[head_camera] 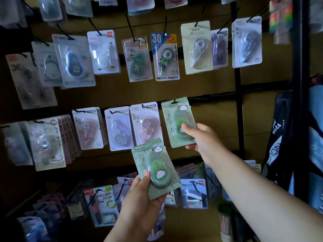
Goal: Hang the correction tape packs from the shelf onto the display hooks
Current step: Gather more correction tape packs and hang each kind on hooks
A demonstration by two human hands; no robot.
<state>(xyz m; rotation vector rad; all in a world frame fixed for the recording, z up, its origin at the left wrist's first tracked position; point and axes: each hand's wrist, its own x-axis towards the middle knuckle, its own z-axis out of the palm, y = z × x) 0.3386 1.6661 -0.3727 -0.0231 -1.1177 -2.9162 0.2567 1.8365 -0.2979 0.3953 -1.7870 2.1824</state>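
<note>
My right hand point(201, 140) grips the lower right corner of a green correction tape pack point(176, 119). That pack's top slot sits at a black display hook point(174, 101) in the middle row. My left hand point(139, 193) holds a second green pack point(155, 168) lower down, thumb on its front, tilted to the left and clear of any hook. Both packs show a green tape dispenser under a clear blister.
Many other packs hang in rows on black hooks across the brown board: a blue "30" pack point(165, 56) above, pink and white packs point(145, 123) left of the green one. A black frame post point(237, 102) stands to the right. Dark bags point(279, 137) hang at far right.
</note>
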